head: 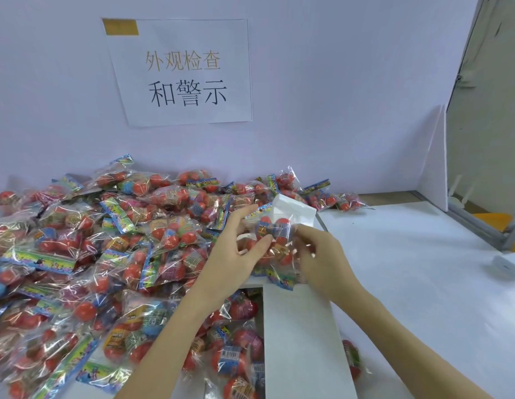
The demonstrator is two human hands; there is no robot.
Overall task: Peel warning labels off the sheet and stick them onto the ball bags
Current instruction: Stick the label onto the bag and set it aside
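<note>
A white counter (408, 269) runs along a pale wall carrying a paper sign (187, 73), and most of its left half is buried under a heap of ball bags (92, 254), clear crinkly plastic packs of red balls with bright printed headers. A long white strip, which looks like the label sheet (299, 335), lies on the counter in front of the person, and a small white roll (508, 264) sits well apart to the right. Above the sheet, both hands hold up one ball bag (275, 234). The left hand (236, 257) grips its left side, thumb on the front and fingers curled behind. The right hand (319, 254) has its fingers bent onto the bag's right side, seemingly pinching or pressing the film; whether a label is under them cannot be told. The bag should be light and slippery, the film soft and noisy, with hard round balls shifting inside. Holding it by the stiff header or flat against a ball would likely give a firm surface for sticking.
</note>
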